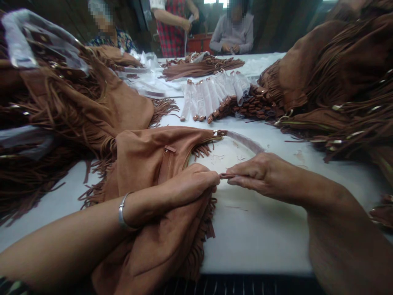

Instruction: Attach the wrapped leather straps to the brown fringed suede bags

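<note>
A brown fringed handbag [138,159] lies on the white table in front of me, its short zip pocket [165,166] facing up. Across the bag reaches my left hand [196,180], its fingers closed on the bag's near strap end. My right hand [260,174] pinches the brown strap [225,176] just opposite, so only a short piece shows between the two hands. From a metal ring at the bag's far corner, the plastic-wrapped part of the strap [245,141] curves toward my right hand. What lies inside my left fist is hidden.
Fringed brown bags are heaped at left [123,102] and right [301,61]. Several plastic-wrapped straps [208,96] lie in a row beyond the bag, beside a pile of brown pieces [254,104]. More straps [196,69] lie farther back. Co-workers [235,30] are across the table [258,241].
</note>
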{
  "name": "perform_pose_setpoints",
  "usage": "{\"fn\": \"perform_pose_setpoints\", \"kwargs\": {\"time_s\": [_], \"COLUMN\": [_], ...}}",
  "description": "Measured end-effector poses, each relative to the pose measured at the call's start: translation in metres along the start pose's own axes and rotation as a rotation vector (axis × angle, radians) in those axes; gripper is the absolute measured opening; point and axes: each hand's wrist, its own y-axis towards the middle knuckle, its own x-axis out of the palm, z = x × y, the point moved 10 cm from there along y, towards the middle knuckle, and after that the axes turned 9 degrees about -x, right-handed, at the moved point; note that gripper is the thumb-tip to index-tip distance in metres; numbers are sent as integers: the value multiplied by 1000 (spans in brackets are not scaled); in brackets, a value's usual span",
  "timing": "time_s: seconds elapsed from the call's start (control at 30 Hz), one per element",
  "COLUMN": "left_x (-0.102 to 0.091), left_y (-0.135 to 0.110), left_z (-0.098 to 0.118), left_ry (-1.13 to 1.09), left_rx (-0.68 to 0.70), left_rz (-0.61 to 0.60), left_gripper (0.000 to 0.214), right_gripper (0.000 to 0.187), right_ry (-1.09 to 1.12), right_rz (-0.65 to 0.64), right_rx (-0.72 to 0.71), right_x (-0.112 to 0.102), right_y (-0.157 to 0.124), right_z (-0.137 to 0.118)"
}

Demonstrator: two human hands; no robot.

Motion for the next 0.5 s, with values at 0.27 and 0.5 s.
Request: {"fn": "perform_pose_setpoints", "kwargs": {"time_s": [0.27, 0.5], "left_x": [-2, -1], "left_y": [-4, -1], "left_z": [3, 4], "left_ry": [14, -9], "left_rx": [-40, 26], "left_rz": [19, -16], "left_gripper": [20, 23], "right_gripper": [31, 30], "right_ry": [214, 3], "right_rz": [-170, -16], "right_rx": [99, 17], "right_x": [20, 0], "right_y": [1, 5], "right_z": [7, -8]}}
